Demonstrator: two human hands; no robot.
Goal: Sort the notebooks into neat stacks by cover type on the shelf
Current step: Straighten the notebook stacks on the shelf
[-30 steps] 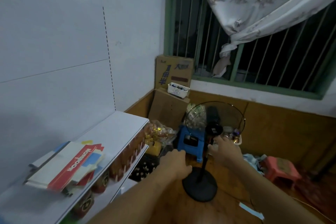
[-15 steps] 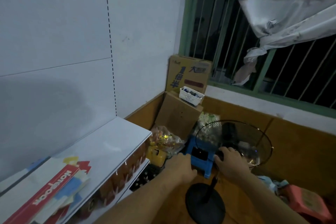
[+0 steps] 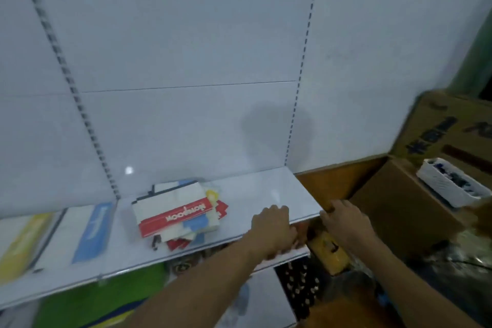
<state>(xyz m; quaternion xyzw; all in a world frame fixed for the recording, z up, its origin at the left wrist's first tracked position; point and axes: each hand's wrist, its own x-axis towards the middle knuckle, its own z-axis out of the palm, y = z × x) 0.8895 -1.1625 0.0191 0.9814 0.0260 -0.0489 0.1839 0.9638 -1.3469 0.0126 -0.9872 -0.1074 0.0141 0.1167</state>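
A white shelf is seen against a white back panel marked by dotted dark slot lines. On it, at 7 o'clock of centre, a white top notebook is crossed by a red band with white lettering and a blue patch, with red and yellow covers showing beneath. At 3 o'clock, a brown cardboard box is printed with dark blue characters, and a white basket is set below it.

white shelf under messy notebooks

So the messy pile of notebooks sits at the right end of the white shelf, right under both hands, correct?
Not quite. In the head view the notebook pile sits near the shelf's middle, left of both hands; the left hand and right hand are at its right end.
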